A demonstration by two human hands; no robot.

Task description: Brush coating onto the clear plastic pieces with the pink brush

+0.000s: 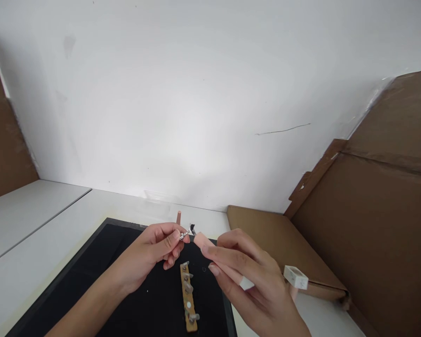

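Note:
My left hand (161, 245) pinches a small silver beaded piece (182, 236), like a bit of jewellery, between thumb and forefinger. My right hand (250, 271) is closed round a pale pink stick-like tool (204, 241) with a white end and a dark, metallic tip. That tip meets or nearly meets the silver piece; I cannot tell which. A pinkish rod (178, 217) sticks up behind my left fingers. Below the hands, a narrow yellow-brown strip (187, 299) with several clear, nail-like pieces lies on a black mat (133, 285).
Behind my right hand is a small white block (296, 277). A flat cardboard box (263, 229) lies at the right, beside a tall cardboard panel (379, 224). A faint clear tray (156, 206) sits by the white wall (196, 103). Brown board (7, 140) borders the left.

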